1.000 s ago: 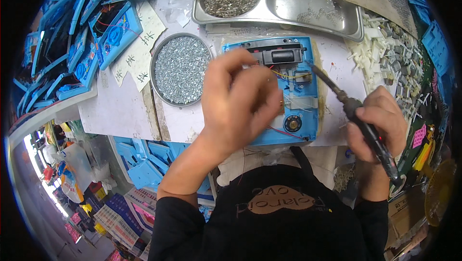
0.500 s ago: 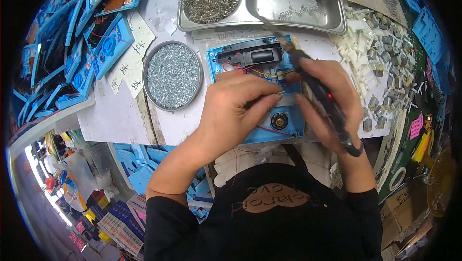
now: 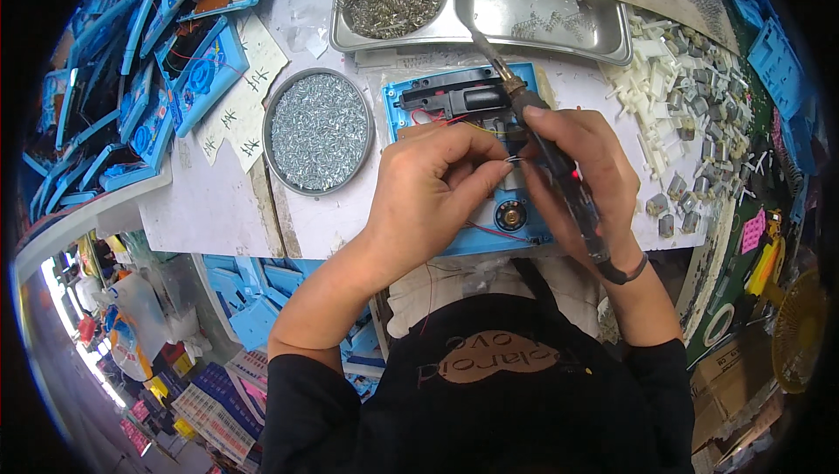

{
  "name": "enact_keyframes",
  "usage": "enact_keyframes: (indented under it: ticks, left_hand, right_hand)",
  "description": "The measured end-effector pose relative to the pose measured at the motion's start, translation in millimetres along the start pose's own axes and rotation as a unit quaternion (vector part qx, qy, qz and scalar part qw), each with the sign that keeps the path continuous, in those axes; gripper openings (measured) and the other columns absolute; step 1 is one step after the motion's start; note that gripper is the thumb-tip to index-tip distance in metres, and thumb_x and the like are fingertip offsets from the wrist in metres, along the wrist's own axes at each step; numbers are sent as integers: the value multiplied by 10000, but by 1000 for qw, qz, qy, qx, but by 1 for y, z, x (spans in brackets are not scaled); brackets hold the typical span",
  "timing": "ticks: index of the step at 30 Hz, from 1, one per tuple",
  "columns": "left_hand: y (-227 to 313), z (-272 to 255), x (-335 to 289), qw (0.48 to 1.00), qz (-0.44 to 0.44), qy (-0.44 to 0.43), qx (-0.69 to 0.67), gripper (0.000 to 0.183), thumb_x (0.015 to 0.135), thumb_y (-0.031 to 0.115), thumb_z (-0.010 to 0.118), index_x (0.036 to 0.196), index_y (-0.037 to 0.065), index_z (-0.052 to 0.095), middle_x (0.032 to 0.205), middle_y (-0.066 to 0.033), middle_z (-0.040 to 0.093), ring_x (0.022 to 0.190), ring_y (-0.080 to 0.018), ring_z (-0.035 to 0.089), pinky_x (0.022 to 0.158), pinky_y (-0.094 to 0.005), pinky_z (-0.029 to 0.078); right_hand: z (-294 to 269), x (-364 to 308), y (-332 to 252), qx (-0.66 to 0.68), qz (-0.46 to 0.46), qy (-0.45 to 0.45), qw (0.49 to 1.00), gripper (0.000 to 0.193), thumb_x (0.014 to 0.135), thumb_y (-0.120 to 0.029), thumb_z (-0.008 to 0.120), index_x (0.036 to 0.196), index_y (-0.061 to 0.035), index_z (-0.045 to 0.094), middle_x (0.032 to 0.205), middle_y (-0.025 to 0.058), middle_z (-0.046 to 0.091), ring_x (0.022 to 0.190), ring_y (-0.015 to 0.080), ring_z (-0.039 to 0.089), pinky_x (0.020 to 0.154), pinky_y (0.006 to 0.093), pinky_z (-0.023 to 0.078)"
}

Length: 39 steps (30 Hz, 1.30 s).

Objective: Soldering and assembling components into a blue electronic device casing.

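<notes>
A blue plastic housing (image 3: 463,242) lies on the table beneath both hands. Inside it are a black plastic part (image 3: 481,100), thin red and yellow wires, and a round speaker-like disc (image 3: 510,214). My left hand (image 3: 419,181) is closed in a pinch over the housing, with a small, thin, shiny piece at its fingertips, too small to name. My right hand (image 3: 607,168) grips a soldering iron (image 3: 552,159) by its dark handle, where a red light glows. The iron's metal tip points up and away, toward the steel tray. Fingertips of both hands nearly meet; the housing's middle is partly hidden.
Left of the housing stands a round dish (image 3: 316,131) of small metal screws. A steel tray (image 3: 616,41) at the back holds springs. White plastic parts (image 3: 647,98) and small grey motors (image 3: 686,199) are spread at right. Blue housings (image 3: 205,81) pile up at left.
My right hand and the soldering iron have shifted slightly left. The thin shiny piece now shows at my left fingertips. The whole view has shifted a little.
</notes>
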<state>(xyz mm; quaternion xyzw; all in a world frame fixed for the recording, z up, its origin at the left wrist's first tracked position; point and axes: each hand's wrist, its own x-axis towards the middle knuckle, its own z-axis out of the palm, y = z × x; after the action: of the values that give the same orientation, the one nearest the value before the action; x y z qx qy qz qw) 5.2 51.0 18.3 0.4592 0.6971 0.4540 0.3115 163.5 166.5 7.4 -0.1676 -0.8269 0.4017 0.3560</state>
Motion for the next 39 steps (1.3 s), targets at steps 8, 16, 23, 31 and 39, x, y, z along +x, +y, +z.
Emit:
enact_keyframes:
  ticks: [8,16,23,31,39]
  left_hand:
    - [-7,-7,-3,971,174,-91,133,199,780,-32,776,960,19,708,986,-99,621,827,-259,642,740,-331,511]
    - [-7,-8,-5,961,194,-124,152,250,740,-53,772,948,38,668,1155,-124,596,912,-272,653,764,-361,537]
    - [-6,-10,-4,959,197,-130,156,260,724,-54,771,943,39,666,1177,-119,603,904,-272,649,762,-367,537]
    - [-8,-10,-2,957,205,-133,154,271,724,-52,770,952,45,661,1161,-117,605,890,-277,648,745,-368,542]
    - [-7,-10,-2,956,210,-133,158,274,724,-55,770,952,45,656,1155,-115,606,900,-279,660,756,-377,549]
  right_hand:
    - [-73,-20,6,88,19,28,996,313,819,-86,738,1109,4,659,869,103,614,765,215,552,718,326,439]
    - [-82,-13,14,143,-10,-144,979,204,683,-108,682,867,-25,651,621,20,474,560,190,434,565,335,339]
    - [-71,-5,13,133,-2,-158,979,256,594,-81,665,847,-43,666,626,34,525,545,211,457,571,328,391]
    - [-67,-2,12,121,6,-181,976,237,593,-84,675,828,-54,675,631,34,546,568,219,499,575,331,411]
    - [-64,3,9,106,-26,-188,976,232,607,-76,685,837,-56,674,666,36,595,567,224,500,589,342,415]
